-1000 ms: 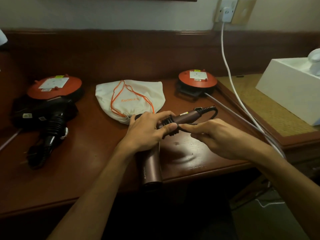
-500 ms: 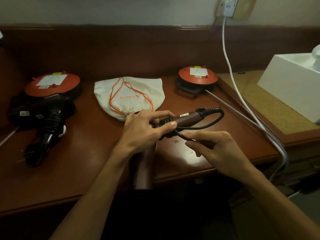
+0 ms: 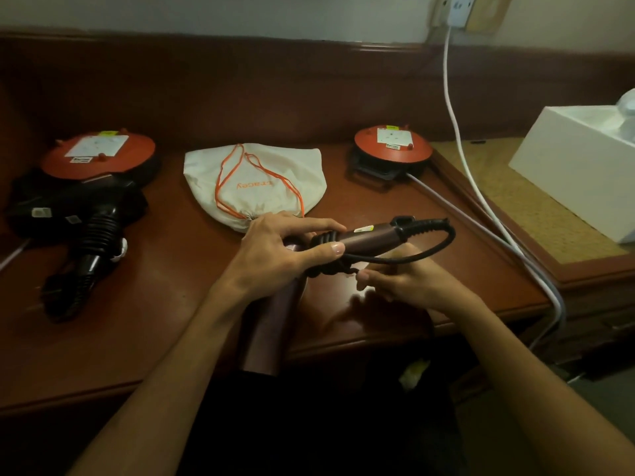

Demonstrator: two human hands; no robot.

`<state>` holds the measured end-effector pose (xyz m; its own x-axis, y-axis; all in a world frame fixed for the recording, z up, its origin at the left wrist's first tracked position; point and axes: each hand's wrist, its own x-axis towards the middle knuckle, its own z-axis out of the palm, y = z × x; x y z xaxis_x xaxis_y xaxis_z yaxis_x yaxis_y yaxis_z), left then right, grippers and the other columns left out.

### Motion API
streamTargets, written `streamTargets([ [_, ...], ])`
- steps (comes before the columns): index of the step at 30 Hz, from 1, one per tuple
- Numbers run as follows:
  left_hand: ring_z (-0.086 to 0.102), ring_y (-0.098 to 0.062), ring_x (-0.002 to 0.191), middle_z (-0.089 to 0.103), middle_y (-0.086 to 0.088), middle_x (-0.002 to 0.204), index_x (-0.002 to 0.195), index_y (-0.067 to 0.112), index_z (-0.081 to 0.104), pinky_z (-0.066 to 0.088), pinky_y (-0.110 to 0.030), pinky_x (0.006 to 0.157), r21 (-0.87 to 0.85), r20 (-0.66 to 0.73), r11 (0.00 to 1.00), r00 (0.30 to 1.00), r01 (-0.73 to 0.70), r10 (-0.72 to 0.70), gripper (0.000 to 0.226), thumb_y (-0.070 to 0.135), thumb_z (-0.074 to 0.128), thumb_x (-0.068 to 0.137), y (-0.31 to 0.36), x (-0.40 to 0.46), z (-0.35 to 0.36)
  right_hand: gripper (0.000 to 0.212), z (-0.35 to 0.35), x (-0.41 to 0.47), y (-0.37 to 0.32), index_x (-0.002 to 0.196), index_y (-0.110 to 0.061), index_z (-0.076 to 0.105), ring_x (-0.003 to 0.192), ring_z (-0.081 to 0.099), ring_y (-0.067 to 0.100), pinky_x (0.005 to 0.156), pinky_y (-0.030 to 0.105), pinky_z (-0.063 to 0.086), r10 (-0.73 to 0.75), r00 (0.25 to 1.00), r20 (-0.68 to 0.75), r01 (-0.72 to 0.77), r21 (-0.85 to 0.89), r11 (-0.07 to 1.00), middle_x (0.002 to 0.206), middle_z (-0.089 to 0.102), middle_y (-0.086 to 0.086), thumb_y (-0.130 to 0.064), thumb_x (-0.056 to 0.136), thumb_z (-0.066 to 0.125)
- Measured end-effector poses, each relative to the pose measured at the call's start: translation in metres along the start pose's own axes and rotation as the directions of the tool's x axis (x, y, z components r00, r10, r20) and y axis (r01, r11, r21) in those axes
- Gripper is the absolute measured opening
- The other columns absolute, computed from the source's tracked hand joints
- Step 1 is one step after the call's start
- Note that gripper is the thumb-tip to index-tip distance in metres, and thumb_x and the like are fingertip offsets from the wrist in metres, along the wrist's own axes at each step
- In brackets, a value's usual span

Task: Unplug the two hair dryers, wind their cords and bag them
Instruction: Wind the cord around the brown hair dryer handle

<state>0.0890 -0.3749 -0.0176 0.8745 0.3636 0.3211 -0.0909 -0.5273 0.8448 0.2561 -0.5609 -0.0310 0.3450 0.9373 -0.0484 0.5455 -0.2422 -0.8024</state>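
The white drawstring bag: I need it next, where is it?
Head view: the white drawstring bag lies mid-desk, just behind the left hand, between two orange cord reels.

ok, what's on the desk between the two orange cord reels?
In the head view, the white drawstring bag lies between the left cord reel and the right cord reel; bare desk on either side.

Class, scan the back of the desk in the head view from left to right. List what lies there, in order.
Left reel → cloth bag → right reel → white cable → white box. The black dryer overlaps the left reel, so I left it out.
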Motion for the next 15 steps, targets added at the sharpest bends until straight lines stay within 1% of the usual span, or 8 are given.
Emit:
streamTargets([
  [1,0.075,-0.02,0.074,0.075,0.001,0.086,0.114,0.031,0.077,0.061,-0.045,0.071,0.013,0.008,1.0,1.0,-0.01,0.01,0.032,0.04,0.081,0.084,-0.001,0.0,0.0,0.011,-0.005,0.005,0.0,0.087,-0.016,0.074,0.054,0.058,0.013,0.054,0.024,0.047,-0.009,1.0,-0.001,0.009,-0.01,1.0,0.069,0.069,0.005,-0.023,0.094,0.07],
  [3,0.07,-0.016,0.084,0.073,0.004,0.087,0.112,0.042,0.076,0.057,-0.05,0.08,0.112,0.007,0.993,1.0,-0.023,0.023,0.035,0.057,0.077,0.08,-0.002,0.001,0.002,0.021,-0.02,0.015,0.001,0.075,-0.016,0.068,0.052,0.057,0.005,0.053,0.021,0.047,-0.01,1.0,0.0,0.01,-0.096,0.995,0.064,0.063,0.007,-0.008,0.094,0.067],
  [5,0.062,-0.008,0.094,0.069,0.011,0.087,0.111,0.049,0.074,0.049,-0.052,0.092,0.21,0.013,0.977,1.0,-0.028,0.026,0.042,0.07,0.071,0.075,-0.001,0.001,0.003,0.023,-0.032,0.024,0.005,0.065,-0.003,0.065,0.047,0.055,0.009,0.05,0.024,0.044,-0.052,0.998,0.028,0.056,-0.161,0.985,0.057,0.06,0.013,-0.008,0.088,0.066],
  [6,0.058,-0.004,0.095,0.067,0.014,0.086,0.111,0.049,0.073,0.045,-0.051,0.097,0.234,0.019,0.972,0.999,-0.035,0.031,0.045,0.073,0.069,0.073,0.001,0.0,0.003,0.024,-0.035,0.028,0.007,0.063,0.002,0.064,0.045,0.053,0.012,0.048,0.024,0.041,-0.079,0.996,0.042,0.085,-0.187,0.979,0.054,0.059,0.011,-0.01,0.084,0.066],
  [9,0.052,0.005,0.096,0.063,0.016,0.087,0.112,0.048,0.073,0.036,-0.044,0.105,0.304,0.051,0.951,0.997,-0.063,0.05,0.055,0.077,0.067,0.066,0.006,0.0,0.003,0.027,-0.041,0.038,0.004,0.059,-0.008,0.068,0.045,0.051,0.002,0.049,0.012,0.038,-0.063,0.997,0.051,0.075,-0.296,0.952,0.049,0.057,-0.007,0.006,0.082,0.072],
  [10,0.05,0.006,0.098,0.062,0.017,0.088,0.113,0.05,0.073,0.032,-0.043,0.108,0.331,0.071,0.941,0.996,-0.073,0.052,0.057,0.079,0.067,0.064,0.007,0.0,0.004,0.026,-0.043,0.039,0.0,0.059,-0.007,0.069,0.046,0.051,0.001,0.049,0.013,0.039,-0.035,0.999,0.041,0.046,-0.314,0.948,0.049,0.058,-0.008,0.006,0.081,0.074],
  [12,0.049,0.007,0.1,0.059,0.021,0.09,0.117,0.053,0.07,0.027,-0.045,0.114,0.391,0.117,0.915,0.991,-0.1,0.058,0.061,0.082,0.064,0.063,0.008,0.001,0.007,0.025,-0.048,0.039,-0.006,0.057,-0.007,0.069,0.047,0.049,0.001,0.048,0.017,0.04,0.022,0.999,0.027,-0.013,-0.31,0.95,0.051,0.059,-0.002,-0.005,0.08,0.079],
  [15,0.051,0.003,0.104,0.063,0.018,0.1,0.126,0.054,0.063,0.02,-0.05,0.119,0.471,0.168,0.875,0.985,-0.115,0.039,0.07,0.087,0.057,0.065,0.008,0.001,0.009,0.024,-0.053,0.036,-0.017,0.06,-0.008,0.07,0.052,0.052,0.005,0.051,0.021,0.042,0.039,0.998,0.058,-0.018,-0.327,0.945,0.056,0.063,0.006,-0.014,0.08,0.082],
])
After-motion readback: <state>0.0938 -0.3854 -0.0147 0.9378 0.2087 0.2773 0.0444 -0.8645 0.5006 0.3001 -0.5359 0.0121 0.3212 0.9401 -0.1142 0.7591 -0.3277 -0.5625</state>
